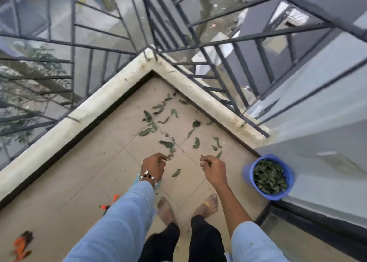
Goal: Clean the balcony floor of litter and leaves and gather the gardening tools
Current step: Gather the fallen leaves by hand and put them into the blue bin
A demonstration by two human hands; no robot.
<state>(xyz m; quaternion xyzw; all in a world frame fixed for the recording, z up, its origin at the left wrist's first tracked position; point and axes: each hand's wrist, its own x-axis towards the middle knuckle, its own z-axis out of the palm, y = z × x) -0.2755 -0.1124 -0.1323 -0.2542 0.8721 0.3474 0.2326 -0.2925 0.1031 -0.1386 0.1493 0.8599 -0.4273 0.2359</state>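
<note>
1. Your left hand hangs over the balcony floor with its fingers curled in a pinch; a leafy twig sits at the fingertips. It appears that the grip has hold of it, though the contact itself is too small to confirm.
2. Your right hand is also curled. A small dark scrap shows at its fingertips, probably a leaf; whether this grip holds anything firmly cannot be told.
3. The loose leaves lie scattered across the tiles in the corner where the two kerbs meet under the railing. Judge this as the spot where wind traps them against the raised edge. One single leaf lies on the floor between your hands.
4. The blue bucket stands on the floor against the grey wall, near your right hand, already filled with leaves close to its rim. Its position suits short transfers from the right grip; the left load must cross your body.
5. Orange-and-black gardening tools lie at the lower left edge, well apart from the bucket. A second orange item shows just beside your left sleeve. Both are blurred; their type cannot be told. These are not yet gathered.
6. Your bare feet stand on the tiles just behind the litter, so watch for stems underfoot.
</note>
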